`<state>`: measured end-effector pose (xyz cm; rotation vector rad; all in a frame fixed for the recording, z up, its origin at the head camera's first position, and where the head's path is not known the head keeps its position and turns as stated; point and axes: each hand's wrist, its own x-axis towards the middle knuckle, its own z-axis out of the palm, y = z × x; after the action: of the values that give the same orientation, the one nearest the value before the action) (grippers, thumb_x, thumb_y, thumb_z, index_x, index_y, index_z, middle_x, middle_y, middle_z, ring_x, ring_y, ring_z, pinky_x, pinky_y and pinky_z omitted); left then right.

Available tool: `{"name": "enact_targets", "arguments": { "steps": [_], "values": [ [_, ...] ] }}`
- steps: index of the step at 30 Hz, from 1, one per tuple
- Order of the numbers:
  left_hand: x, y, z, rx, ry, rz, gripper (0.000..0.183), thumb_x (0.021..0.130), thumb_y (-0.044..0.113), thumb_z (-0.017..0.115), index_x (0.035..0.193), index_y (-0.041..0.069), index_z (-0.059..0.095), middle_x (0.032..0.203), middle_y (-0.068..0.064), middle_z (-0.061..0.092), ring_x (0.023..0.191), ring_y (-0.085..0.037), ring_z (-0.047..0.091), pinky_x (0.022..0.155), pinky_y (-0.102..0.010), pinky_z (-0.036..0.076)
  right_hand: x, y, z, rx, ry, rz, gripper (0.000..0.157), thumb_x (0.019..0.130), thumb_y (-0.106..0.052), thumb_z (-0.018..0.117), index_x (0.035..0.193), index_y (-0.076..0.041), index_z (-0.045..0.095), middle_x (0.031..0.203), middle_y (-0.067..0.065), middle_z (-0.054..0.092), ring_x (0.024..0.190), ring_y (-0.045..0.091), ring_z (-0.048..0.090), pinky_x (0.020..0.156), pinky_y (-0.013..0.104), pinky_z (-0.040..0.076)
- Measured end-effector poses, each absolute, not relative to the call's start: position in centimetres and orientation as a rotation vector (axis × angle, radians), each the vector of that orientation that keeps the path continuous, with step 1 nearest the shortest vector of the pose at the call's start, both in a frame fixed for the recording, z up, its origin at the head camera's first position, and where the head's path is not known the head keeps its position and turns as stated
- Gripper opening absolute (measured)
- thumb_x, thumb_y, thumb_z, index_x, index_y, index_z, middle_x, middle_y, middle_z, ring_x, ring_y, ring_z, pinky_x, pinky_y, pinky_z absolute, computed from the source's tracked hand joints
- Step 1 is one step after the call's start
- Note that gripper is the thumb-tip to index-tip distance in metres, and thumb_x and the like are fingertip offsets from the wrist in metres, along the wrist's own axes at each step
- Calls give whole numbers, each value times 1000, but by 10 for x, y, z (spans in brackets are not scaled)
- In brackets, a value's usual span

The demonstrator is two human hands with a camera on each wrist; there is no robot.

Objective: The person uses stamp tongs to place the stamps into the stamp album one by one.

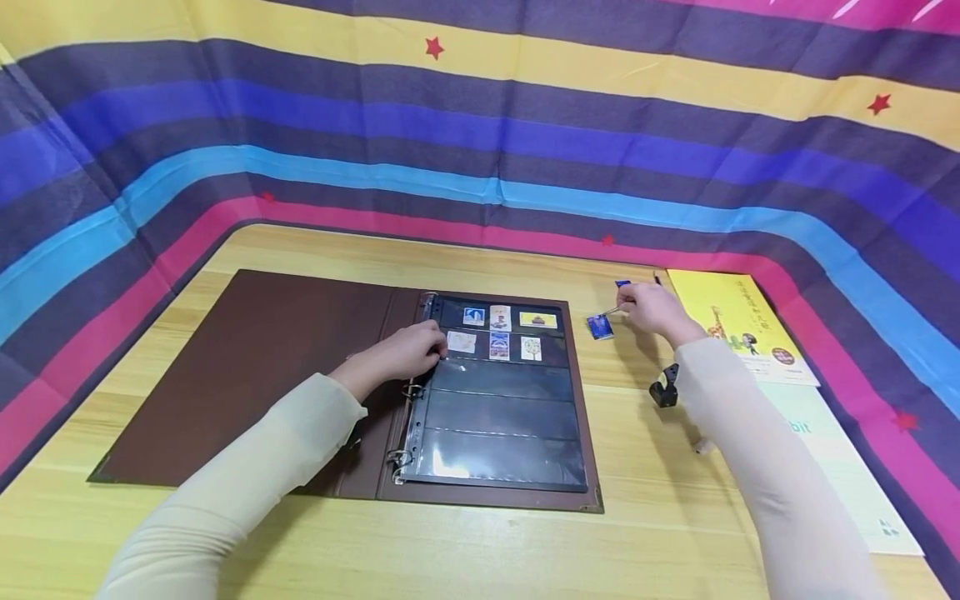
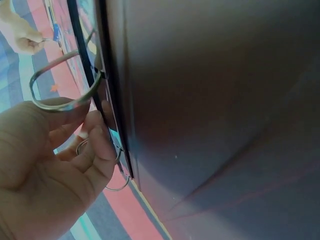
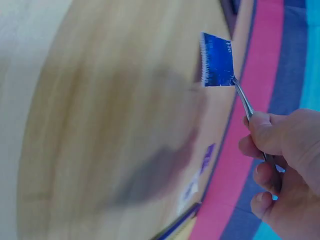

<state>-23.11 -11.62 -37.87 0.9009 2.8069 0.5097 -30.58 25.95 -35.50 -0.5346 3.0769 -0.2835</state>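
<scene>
A brown ring-binder album (image 1: 285,367) lies spread out on the table. Its black stamp page (image 1: 502,412) carries several stamps (image 1: 498,346) in the upper two rows of pockets; the lower rows show bare black. At the page's inner edge, near the metal rings (image 2: 60,107), my left hand (image 1: 401,354) pinches the sheet between thumb and fingers. To the right of the album, my right hand (image 1: 651,308) grips metal tweezers (image 3: 245,100). The tweezer tips hold a blue stamp (image 3: 217,60) by one corner, raised over the wood.
Beyond the right hand is another small blue piece (image 1: 622,284). A yellow booklet (image 1: 720,312) and a pale sheet (image 1: 840,467) line the table's right side. A striped cloth (image 1: 480,133) stands around the back and sides.
</scene>
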Motion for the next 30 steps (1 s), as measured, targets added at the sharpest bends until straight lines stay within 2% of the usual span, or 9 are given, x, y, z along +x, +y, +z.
{"name": "enact_targets", "arguments": {
  "steps": [6, 13, 21, 30],
  "values": [
    [-232, -118, -379, 807, 2770, 546, 7, 79, 6, 48, 75, 9, 52, 78, -2, 40, 66, -16, 40, 59, -27, 34, -294, 245, -336, -559, 3094, -453, 11, 83, -6, 46, 75, -9, 53, 71, 5, 52, 61, 21, 41, 59, 36, 31],
    [-235, -122, -381, 811, 2720, 631, 7, 78, 7, 51, 73, 11, 49, 79, -3, 40, 68, -16, 40, 60, -27, 34, -277, 205, -328, -667, 3053, -625, 8, 82, -5, 47, 77, -7, 53, 74, 6, 53, 65, 20, 44, 62, 35, 35],
    [-237, -123, -384, 855, 2690, 701, 7, 79, 7, 53, 74, 11, 49, 80, -2, 41, 71, -16, 40, 64, -28, 34, -263, 153, -342, -792, 3017, -666, 6, 80, -5, 50, 79, -7, 55, 76, 4, 54, 67, 18, 47, 65, 35, 37],
    [-238, -121, -386, 854, 2664, 749, 8, 80, 5, 52, 74, 10, 49, 80, -3, 40, 73, -16, 39, 64, -28, 34, -256, 108, -363, -774, 3005, -698, 6, 80, -7, 51, 81, -9, 56, 73, 0, 53, 62, 15, 44, 58, 29, 35]
  ]
}}
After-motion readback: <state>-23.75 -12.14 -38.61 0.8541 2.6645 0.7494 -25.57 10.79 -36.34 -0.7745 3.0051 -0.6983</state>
